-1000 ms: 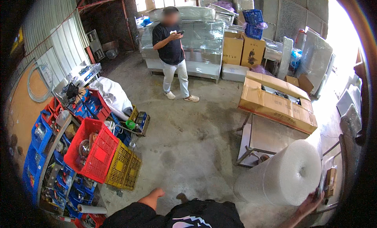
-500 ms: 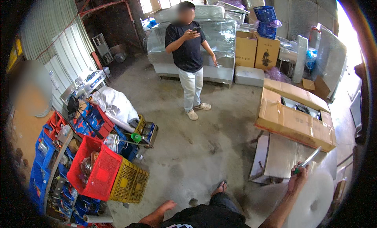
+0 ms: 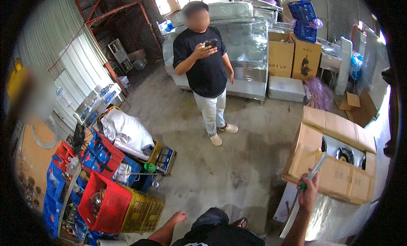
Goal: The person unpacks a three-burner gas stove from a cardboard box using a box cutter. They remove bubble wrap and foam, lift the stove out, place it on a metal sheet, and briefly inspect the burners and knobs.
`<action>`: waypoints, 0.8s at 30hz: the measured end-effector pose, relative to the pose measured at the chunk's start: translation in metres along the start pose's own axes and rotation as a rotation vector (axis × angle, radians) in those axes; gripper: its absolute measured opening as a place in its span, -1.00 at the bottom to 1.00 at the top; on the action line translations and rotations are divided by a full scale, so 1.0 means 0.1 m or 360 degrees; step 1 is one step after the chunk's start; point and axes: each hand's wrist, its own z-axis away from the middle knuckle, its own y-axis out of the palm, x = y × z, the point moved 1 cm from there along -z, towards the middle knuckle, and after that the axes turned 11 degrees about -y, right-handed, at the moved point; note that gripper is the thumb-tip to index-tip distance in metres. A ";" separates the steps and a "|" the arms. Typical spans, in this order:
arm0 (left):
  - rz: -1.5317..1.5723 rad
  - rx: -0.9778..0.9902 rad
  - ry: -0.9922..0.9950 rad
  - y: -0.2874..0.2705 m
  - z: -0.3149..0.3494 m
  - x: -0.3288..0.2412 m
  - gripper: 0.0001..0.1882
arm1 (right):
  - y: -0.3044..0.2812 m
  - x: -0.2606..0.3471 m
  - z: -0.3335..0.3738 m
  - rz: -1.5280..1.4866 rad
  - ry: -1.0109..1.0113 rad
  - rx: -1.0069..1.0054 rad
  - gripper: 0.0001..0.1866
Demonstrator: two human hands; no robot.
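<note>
My right hand [image 3: 308,191] is wrapped round the green handle of a knife [image 3: 316,166], its long pale blade pointing up and away. The blade is over the near side of a long brown carton [image 3: 347,177]; whether it touches the cardboard I cannot tell. Through the carton's opened top shows a metal surface with round black burner-like parts [image 3: 345,154]. Low in the middle, my left hand [image 3: 179,216] hangs beside my leg with its fingers curled in, and nothing shows in it.
A person [image 3: 203,63] stands ahead, holding a phone [image 3: 210,43]. To the left are a red crate [image 3: 111,203], a yellow crate [image 3: 143,212] and blue parts bins [image 3: 53,203]. Plastic-wrapped goods [image 3: 241,44] and tall cartons [image 3: 304,55] stand at the back. Another person [image 3: 32,95] is at far left.
I have come closer to the carton and the standing person. My right hand with the knife has moved up to the carton's near side. The standing person has turned slightly and lowered the free arm.
</note>
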 end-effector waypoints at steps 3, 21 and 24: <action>-0.0059 0.0237 -0.0074 -0.10 -0.27 -0.40 -0.49 | 0.27 -0.33 -0.34 0.0116 0.0160 0.0022 -0.52; -0.0593 0.0293 0.0177 -1.53 -3.22 -5.62 -0.68 | 1.41 -1.48 -2.62 -0.0056 0.0254 -0.0289 -0.62; -0.0630 0.0296 0.0233 -1.43 -3.50 -6.66 -0.71 | 1.30 -1.68 -3.08 -0.0112 0.0137 -0.0304 -0.68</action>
